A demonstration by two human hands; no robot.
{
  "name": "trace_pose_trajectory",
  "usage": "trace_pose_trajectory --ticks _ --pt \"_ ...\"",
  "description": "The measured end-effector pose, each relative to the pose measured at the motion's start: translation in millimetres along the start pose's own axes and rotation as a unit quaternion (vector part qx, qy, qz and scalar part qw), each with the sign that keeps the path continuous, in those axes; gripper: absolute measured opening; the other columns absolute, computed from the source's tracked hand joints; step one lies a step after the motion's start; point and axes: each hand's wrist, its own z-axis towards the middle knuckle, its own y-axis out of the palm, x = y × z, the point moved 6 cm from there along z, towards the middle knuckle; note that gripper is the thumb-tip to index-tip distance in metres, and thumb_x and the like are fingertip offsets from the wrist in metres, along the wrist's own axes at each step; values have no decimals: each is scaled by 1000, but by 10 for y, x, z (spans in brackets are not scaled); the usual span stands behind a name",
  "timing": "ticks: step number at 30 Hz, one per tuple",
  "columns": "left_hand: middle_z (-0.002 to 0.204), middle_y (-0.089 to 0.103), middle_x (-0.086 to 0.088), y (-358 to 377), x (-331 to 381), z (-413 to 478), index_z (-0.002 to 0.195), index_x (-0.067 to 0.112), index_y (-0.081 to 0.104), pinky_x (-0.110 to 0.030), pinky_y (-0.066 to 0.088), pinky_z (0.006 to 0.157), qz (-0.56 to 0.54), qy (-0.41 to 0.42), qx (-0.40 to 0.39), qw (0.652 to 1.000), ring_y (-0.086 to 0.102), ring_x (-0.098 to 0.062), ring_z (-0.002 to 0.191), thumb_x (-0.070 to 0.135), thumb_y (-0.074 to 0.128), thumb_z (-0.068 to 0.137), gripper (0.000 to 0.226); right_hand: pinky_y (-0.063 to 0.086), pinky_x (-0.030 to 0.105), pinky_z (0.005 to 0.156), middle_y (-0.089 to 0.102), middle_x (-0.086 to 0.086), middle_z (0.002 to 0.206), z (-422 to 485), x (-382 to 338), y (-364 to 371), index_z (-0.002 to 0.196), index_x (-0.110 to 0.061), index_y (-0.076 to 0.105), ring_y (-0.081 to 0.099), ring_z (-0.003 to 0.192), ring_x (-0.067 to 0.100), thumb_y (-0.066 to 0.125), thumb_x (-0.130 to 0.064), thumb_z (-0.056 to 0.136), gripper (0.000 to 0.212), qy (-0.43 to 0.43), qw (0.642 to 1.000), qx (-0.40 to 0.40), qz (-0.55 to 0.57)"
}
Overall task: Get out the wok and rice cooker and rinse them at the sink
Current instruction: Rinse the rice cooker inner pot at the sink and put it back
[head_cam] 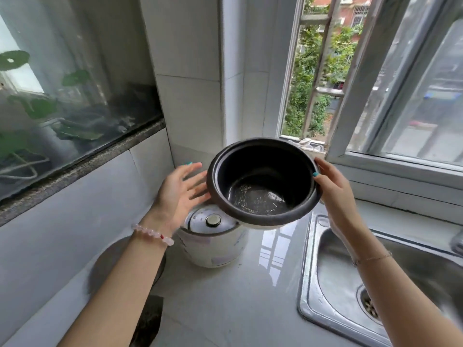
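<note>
The dark inner pot (263, 181) of the rice cooker is lifted in the air, tilted toward me, with scratch marks on its bottom. My right hand (335, 189) grips its right rim, thumb over the edge. My left hand (180, 189) is spread with straight fingers just left of the pot's rim, touching it or very close. Below the pot stands the white rice cooker body (213, 241) on the countertop, its heating plate and centre button showing. A dark round shape (107, 266), perhaps the wok, lies at the wall under my left forearm, mostly hidden.
A stainless steel sink (325, 271) with a drain lies at the right, set in the glossy white countertop (238, 309). An open window (315, 71) is straight ahead, its sash swung inward at the right. A glass panel with plants behind it fills the left wall.
</note>
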Motion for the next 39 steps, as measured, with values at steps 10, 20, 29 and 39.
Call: trace_pose_trajectory --ticks 10,20,29,39 --pt "117 63 -13 979 -1012 -68 104 11 56 -42 51 82 -16 -153 -124 980 61 -28 99 25 39 96 23 45 12 87 53 3 131 -835 225 -1472 132 -12 47 52 113 6 46 10 89 48 39 983 171 -47" --pt "95 62 -9 1693 -1846 -411 99 3 57 -31 56 80 -4 -258 -180 949 62 -20 89 13 45 92 17 53 20 80 59 -2 121 -1443 534 -2406 134 -14 46 57 108 5 50 7 89 50 101 967 232 -9" --pt "79 68 -8 2378 -2513 -613 88 2 64 -33 53 85 60 -265 -154 950 62 -20 83 3 47 92 18 52 20 80 54 1 131 -1421 1065 -3323 137 -15 44 55 113 8 48 9 87 56 159 963 216 3" --pt "89 64 -7 2940 -3160 -612 101 16 63 -36 52 72 165 -234 -84 954 60 -20 86 -5 51 87 28 47 17 73 55 4 128 -1118 1462 -3975 140 -14 41 55 114 17 46 7 89 55 233 957 173 11"
